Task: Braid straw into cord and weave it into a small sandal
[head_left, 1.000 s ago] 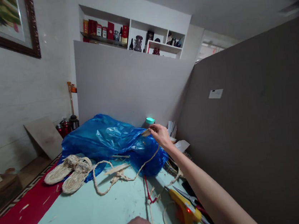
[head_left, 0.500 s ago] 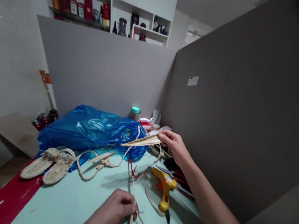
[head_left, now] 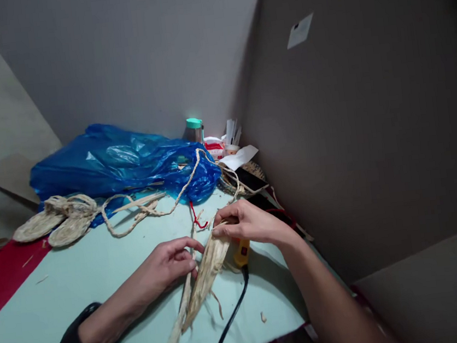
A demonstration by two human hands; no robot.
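Right hand (head_left: 245,222) now over glue gun (head_left: 242,252)

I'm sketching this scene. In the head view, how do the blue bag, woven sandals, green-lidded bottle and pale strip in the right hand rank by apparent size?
1. Blue bag
2. Woven sandals together and pale strip: too close to rank; the strip looks nearer the camera
3. Green-lidded bottle

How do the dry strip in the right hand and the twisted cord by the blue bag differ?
The dry strip is broad and flattish, while the cord is narrow and twisted. The strip is pinched in the right hand, while the cord lies loose in curves near the blue bag. Both are pale straw-coloured.
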